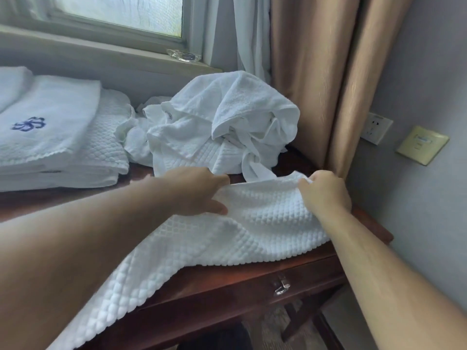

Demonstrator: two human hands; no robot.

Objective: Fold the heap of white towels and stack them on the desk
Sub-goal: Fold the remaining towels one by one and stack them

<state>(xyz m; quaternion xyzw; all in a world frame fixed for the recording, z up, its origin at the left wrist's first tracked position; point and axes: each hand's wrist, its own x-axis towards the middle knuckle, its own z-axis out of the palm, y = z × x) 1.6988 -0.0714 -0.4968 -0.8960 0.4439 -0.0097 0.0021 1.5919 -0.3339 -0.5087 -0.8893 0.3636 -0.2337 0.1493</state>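
A white waffle-weave towel lies spread over the front of the dark wooden desk, its near end hanging off the front edge. My left hand pinches the towel's far edge near its left corner. My right hand grips the same far edge at the right corner, lifting it slightly. Behind my hands, a crumpled heap of white towels rests against the curtain. A stack of folded white towels sits at the left, the top one bearing a blue emblem.
Tan curtains hang at the desk's right rear. A glass ashtray sits on the window sill. Wall sockets are on the right wall. A drawer handle shows on the desk front.
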